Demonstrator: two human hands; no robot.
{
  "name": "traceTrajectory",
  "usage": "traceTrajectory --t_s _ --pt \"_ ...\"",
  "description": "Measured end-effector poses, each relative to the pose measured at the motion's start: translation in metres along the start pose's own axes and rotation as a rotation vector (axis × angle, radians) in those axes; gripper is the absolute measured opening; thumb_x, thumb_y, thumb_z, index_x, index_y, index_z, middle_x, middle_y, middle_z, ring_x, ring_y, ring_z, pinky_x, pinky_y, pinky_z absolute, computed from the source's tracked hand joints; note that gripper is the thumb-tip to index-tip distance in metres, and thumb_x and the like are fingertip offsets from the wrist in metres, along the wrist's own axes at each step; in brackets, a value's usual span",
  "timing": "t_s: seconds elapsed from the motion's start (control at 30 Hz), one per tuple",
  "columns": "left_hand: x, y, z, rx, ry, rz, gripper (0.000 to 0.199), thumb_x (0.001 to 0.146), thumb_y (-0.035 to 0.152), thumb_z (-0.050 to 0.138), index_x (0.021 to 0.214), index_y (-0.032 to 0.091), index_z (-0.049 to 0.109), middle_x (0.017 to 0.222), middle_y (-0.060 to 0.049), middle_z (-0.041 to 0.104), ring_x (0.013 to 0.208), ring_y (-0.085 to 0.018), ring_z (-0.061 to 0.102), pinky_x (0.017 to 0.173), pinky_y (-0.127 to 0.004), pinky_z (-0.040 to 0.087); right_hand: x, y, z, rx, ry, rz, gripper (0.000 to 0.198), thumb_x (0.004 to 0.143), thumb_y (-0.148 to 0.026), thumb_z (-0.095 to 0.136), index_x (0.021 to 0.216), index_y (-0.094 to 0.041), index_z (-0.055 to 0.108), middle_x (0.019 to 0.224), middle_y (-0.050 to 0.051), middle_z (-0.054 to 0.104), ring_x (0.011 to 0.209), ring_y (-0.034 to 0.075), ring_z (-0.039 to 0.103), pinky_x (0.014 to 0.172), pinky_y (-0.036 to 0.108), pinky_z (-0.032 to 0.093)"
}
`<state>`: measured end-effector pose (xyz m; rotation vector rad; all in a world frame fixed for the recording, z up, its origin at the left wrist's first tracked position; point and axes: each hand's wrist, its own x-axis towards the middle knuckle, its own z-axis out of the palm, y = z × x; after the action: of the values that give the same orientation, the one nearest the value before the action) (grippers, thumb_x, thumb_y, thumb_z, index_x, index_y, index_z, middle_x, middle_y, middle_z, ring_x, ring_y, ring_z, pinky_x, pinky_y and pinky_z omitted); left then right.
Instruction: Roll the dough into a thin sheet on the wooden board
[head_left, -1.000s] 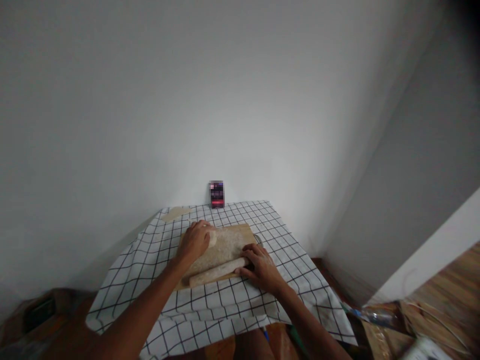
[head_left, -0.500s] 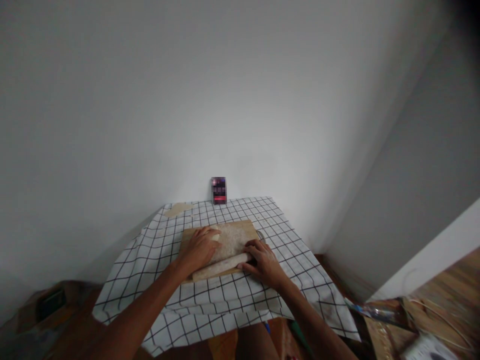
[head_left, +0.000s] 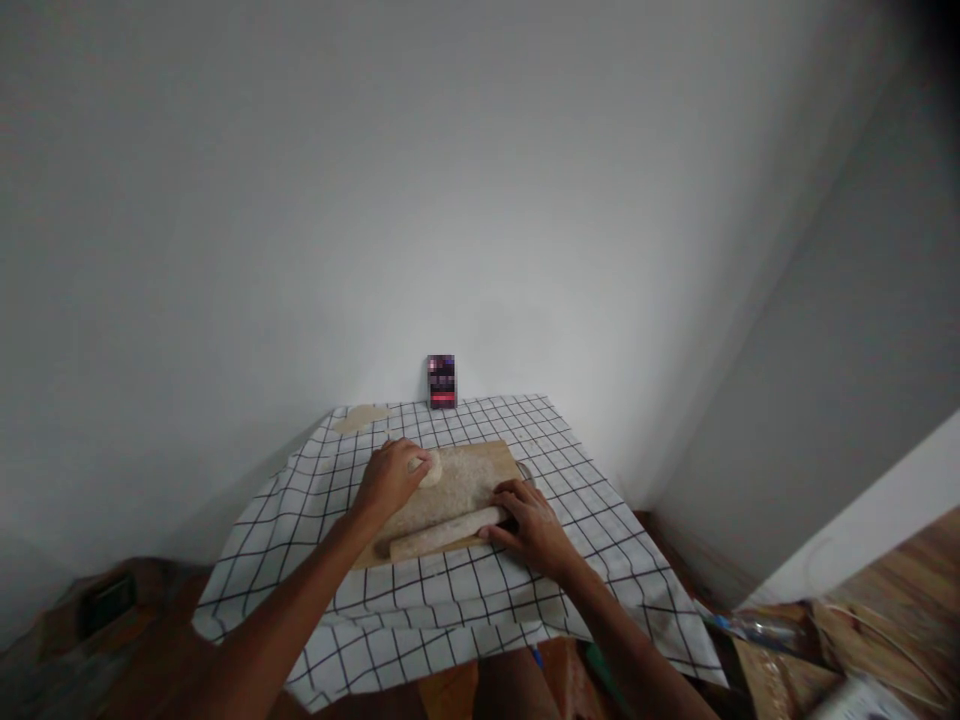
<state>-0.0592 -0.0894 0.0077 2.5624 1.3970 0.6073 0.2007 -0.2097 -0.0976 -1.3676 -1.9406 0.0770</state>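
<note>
A floured wooden board [head_left: 472,478] lies on the checked tablecloth. On its upper left part is a small pale piece of dough [head_left: 431,470], with the fingers of my left hand [head_left: 394,475] closed on its left side. Along the board's near edge rests a flour-dusted rolling pin [head_left: 442,535]. My right hand [head_left: 529,525] is wrapped round the pin's right end, and its palm hides that end.
A flat sheet of dough [head_left: 362,418] lies at the table's far left. An upright phone-like object [head_left: 442,382], blurred out, leans against the wall. The checked cloth [head_left: 600,520] hangs over the table edges. A plastic bottle [head_left: 772,630] and cardboard are at lower right.
My left hand has shifted slightly up and left, its fingers drawing together at the dough, which shows more now. My right hand stays on the rolling pin.
</note>
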Motion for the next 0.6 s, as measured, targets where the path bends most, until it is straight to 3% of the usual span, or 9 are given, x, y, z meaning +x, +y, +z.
traceTrajectory --t_s 0.23,0.43,0.6 --pt "0.014 0.035 0.025 0.149 -0.113 0.138 0.025 0.099 0.022 0.06 0.096 0.023 0.085 0.121 -0.014 0.077 0.127 -0.036 0.059 0.117 -0.054 0.039 0.0 -0.003 -0.003 0.01 -0.013 -0.003 0.032 0.1 -0.052 0.078 0.118 -0.026 0.073 0.128 0.011 0.071 0.118 0.031 0.067 0.102 0.05 0.056" --pt "0.022 0.028 0.031 0.188 -0.126 0.139 0.025 0.099 0.022 0.06 0.094 0.022 0.085 0.119 -0.013 0.079 0.126 -0.036 0.06 0.118 -0.055 0.038 0.001 -0.004 -0.003 0.014 -0.016 0.01 0.035 0.097 -0.051 0.083 0.119 -0.026 0.074 0.129 0.011 0.071 0.12 0.031 0.067 0.103 0.049 0.055" --pt "0.027 0.026 0.034 0.307 -0.137 0.263 0.033 0.104 0.023 0.052 0.1 0.019 0.084 0.119 -0.016 0.081 0.121 -0.035 0.064 0.116 -0.055 0.04 0.002 -0.005 -0.006 0.02 -0.019 0.0 0.037 0.096 -0.05 0.084 0.121 -0.024 0.074 0.129 0.011 0.071 0.12 0.031 0.067 0.105 0.048 0.055"
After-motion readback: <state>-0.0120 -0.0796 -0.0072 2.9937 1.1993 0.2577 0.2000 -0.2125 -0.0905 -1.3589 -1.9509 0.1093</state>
